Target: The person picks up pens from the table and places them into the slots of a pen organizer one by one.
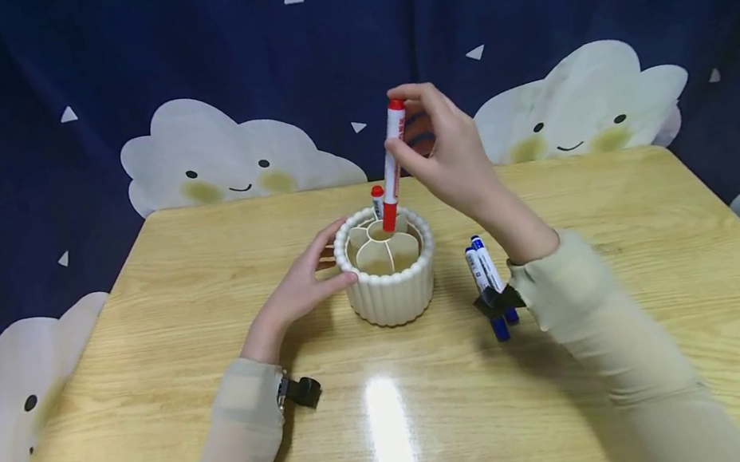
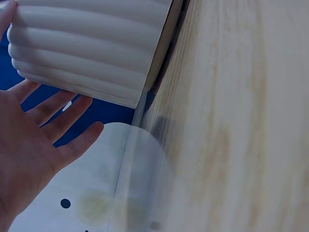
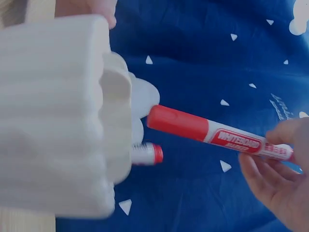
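Note:
A cream fluted pen holder (image 1: 392,296) with petal-shaped dividers stands on the table. My left hand (image 1: 301,281) rests against its left side, thumb at the near rim; in the left wrist view the fingers of the left hand (image 2: 43,130) are spread and fairly straight. Between thumb and fingertips, my right hand (image 1: 447,146) pinches a red whiteboard marker (image 1: 392,151) near its upper end. The marker tilts with its red cap down, over the holder's middle opening. The right wrist view shows the cap (image 3: 178,123) just outside the dividers. Another red-ended marker (image 1: 378,202) stands in the holder's back compartment.
Blue markers (image 1: 484,261) lie side by side on the table (image 1: 202,274), right of the holder and partly hidden by the right wrist's black strap (image 1: 497,301). A dark blue curtain (image 1: 340,42) with cloud shapes hangs behind the table.

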Tool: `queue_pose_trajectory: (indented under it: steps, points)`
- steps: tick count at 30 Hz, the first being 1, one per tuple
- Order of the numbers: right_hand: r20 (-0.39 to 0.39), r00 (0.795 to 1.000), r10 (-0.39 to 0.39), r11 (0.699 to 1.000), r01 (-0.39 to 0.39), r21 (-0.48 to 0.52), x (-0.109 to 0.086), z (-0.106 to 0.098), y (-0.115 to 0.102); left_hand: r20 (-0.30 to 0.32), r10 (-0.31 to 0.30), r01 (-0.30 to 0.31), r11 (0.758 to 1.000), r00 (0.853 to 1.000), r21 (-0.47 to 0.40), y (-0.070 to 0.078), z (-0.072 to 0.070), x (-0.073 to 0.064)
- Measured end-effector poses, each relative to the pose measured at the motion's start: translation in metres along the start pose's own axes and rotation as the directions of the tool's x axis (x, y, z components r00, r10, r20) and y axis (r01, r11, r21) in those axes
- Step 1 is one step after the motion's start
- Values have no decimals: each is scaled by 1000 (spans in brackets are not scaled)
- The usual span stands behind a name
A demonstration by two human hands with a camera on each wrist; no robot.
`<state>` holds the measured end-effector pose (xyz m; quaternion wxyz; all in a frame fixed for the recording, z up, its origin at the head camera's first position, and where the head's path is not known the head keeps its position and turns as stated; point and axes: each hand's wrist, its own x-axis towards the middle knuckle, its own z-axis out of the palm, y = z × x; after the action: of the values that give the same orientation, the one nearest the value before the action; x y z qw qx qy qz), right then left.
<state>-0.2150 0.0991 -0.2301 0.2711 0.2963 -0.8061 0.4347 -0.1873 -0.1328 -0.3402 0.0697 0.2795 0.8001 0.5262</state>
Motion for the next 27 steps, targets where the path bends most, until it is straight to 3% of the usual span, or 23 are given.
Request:
queue_pose_trajectory:
  steps: [4, 10, 17, 27]
  points:
    - [-55, 998, -38, 999, 39, 18, 2, 12, -2, 4, -2, 2, 1000, 1000, -2, -1, 1, 1]
    - [-64, 994, -89, 996, 90, 16, -1, 25, 1, 10, -10, 10, 1000, 1000, 0, 0, 2, -1]
    - [0, 995, -100, 995, 100, -10, -5, 32, 6, 1, 7, -7, 1000, 1000, 3, 1, 2, -2]
    - [97, 994, -58, 998, 61, -34, -12, 34, 10, 2, 1, -1, 1000, 1000, 7, 2, 2, 0]
